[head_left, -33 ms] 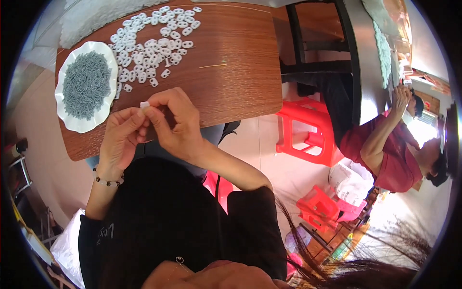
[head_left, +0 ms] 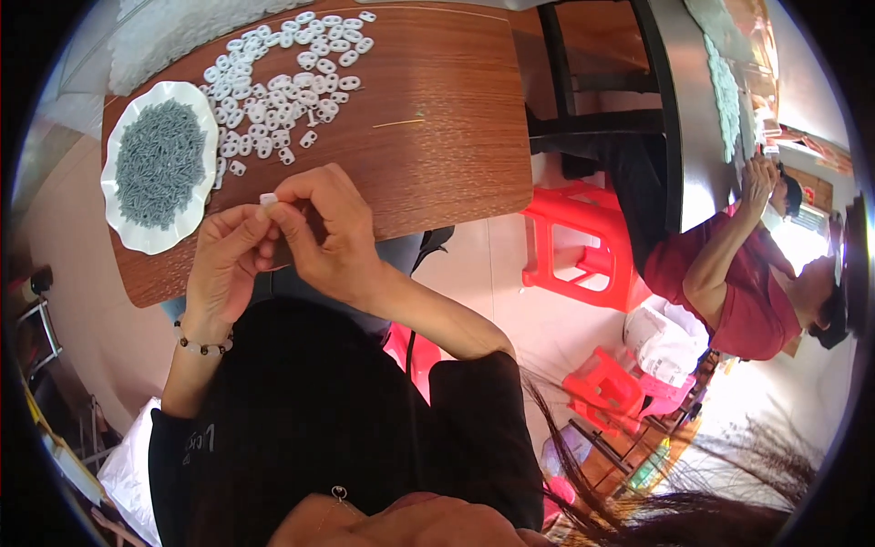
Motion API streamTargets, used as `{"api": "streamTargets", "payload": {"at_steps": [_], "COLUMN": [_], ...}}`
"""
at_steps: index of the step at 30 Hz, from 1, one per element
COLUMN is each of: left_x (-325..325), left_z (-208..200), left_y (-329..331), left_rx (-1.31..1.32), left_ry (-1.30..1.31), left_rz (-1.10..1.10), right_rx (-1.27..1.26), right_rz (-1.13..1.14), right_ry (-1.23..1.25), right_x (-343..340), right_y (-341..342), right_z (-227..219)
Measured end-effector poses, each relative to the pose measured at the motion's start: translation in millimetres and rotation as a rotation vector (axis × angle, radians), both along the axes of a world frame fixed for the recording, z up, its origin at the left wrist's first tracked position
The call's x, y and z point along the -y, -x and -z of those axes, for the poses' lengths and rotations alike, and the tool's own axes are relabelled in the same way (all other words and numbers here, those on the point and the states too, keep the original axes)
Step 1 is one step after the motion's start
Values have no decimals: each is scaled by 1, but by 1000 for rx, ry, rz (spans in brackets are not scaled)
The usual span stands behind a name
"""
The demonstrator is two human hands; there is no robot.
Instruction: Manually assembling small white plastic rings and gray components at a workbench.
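White piece [head_left: 268,198] sits at the meeting fingertips of left hand [head_left: 228,260] and right hand [head_left: 330,239]; hands together, clamped on it, above the counter [head_left: 456,155]. Beyond them: loose two-holed white pieces [head_left: 258,115]. Left of them: scalloped dish [head_left: 209,155] of grey pins [head_left: 162,164].

Pale lettering [head_left: 199,440] on the shirt [head_left: 301,392] is unreadable.

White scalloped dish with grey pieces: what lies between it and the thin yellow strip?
Small white two-holed pieces lie beside the dish, then bare brown wooden tabletop reaches the strip, in the head view.
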State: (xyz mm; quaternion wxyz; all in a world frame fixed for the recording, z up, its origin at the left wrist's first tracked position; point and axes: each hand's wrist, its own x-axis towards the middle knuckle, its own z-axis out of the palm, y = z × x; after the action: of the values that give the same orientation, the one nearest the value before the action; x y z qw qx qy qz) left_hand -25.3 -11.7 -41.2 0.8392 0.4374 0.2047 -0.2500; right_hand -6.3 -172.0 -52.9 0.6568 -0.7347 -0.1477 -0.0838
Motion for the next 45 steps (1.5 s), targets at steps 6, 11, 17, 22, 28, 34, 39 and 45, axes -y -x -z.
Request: {"api": "streamTargets", "payload": {"at_steps": [6, 11, 17, 22, 28, 34, 39, 45], "left_x": [6, 4, 2, 8, 5, 7, 2, -4], "left_z": [-3, -3, -3, -14, -24, -24, -22, -22], "left_y": [1, 0, -3, -7, 3, 6, 7, 8], "left_rx": [60, 58, 52, 260, 523, 482, 521, 507], "left_ry": [-29, 110, 82, -281, -578, -436, -423, -464], "left_rz": [-45, -71, -85, -74, -49, 35, 43, 90], "right_rx": [262, 290, 178, -174, -376, -519, -547, -482], "right_rz": [72, 23, -43, -43, -73, -158, -166, -169], "right_ry": [131, 128, 61, -103, 66, -143, -140, -68], "right_x": [1, 6, 5, 11, 34, 33, 22, 18], "right_y": [-12, -18, -20, -17, -19, -4, 1, 1], "right_z": [-6, -8, -10, -15, -30, -32, -35, -32]}}
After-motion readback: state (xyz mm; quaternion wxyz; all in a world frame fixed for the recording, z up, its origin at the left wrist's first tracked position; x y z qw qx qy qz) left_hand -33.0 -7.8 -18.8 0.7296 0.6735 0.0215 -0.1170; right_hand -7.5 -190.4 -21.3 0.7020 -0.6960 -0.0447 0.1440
